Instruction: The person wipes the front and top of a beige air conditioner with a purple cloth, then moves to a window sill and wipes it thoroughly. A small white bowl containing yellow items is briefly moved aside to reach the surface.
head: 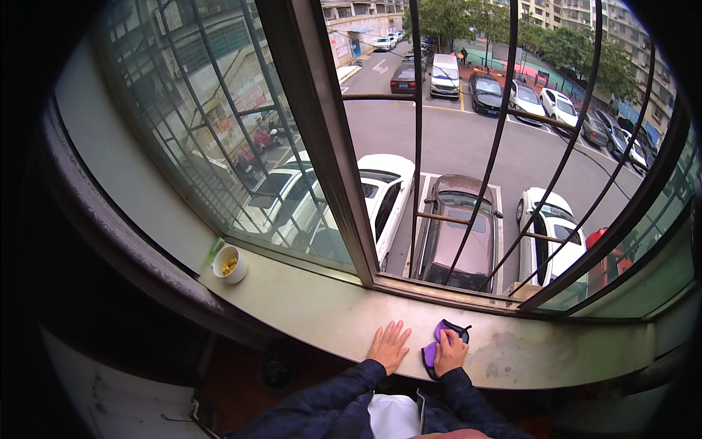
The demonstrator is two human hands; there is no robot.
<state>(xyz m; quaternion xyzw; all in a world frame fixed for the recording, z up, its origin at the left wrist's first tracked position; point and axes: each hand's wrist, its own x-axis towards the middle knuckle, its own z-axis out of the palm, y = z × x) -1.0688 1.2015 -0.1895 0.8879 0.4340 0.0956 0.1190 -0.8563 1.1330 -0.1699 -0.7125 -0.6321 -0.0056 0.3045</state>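
My left hand rests palm down on the pale windowsill, its fingers spread and holding nothing. Beside it, my right hand has its fingers bent over a purple cloth with black edging. The cloth lies bunched on the sill, and part of it is hidden under that hand. Just right of the cloth, a darker patch that looks wet or stained marks the sill.
At the sill's left end stands a white cup with yellow pieces inside, beside a green item. Behind the sill are a metal window frame and outer bars, above parked cars. A patterned curtain hangs left.
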